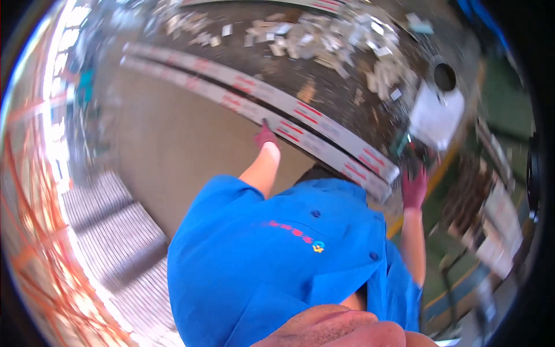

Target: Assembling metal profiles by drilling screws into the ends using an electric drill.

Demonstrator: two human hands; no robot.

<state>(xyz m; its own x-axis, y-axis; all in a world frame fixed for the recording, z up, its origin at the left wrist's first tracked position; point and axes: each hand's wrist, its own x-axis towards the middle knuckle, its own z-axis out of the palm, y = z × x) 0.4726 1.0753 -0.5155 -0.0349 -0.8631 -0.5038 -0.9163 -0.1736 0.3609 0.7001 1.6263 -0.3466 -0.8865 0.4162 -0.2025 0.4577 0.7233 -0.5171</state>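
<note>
Two long, straight white bars with red printed marks lie side by side across the worktop, the far bar [272, 92] and the near bar [254, 110]. A narrow dark gap runs between them. My left hand [266, 137], in a dark pink glove, touches the near bar's edge around its middle, one finger stretched onto it. Past the bars' right ends is my right hand [414, 189], gloved in pink, its fingers reaching out and apart. Just beyond those fingers sits a blurred dark and green object [413, 151], too smeared to name; whether they touch it I cannot tell.
Many small pale offcuts [341, 40] lie heaped on the dark surface beyond the bars. A white sheet-like thing [437, 113] and a round dark opening [444, 77] are at the right. Ribbed metal lengths [115, 231] are stacked at the lower left, beside orange racking [34, 254].
</note>
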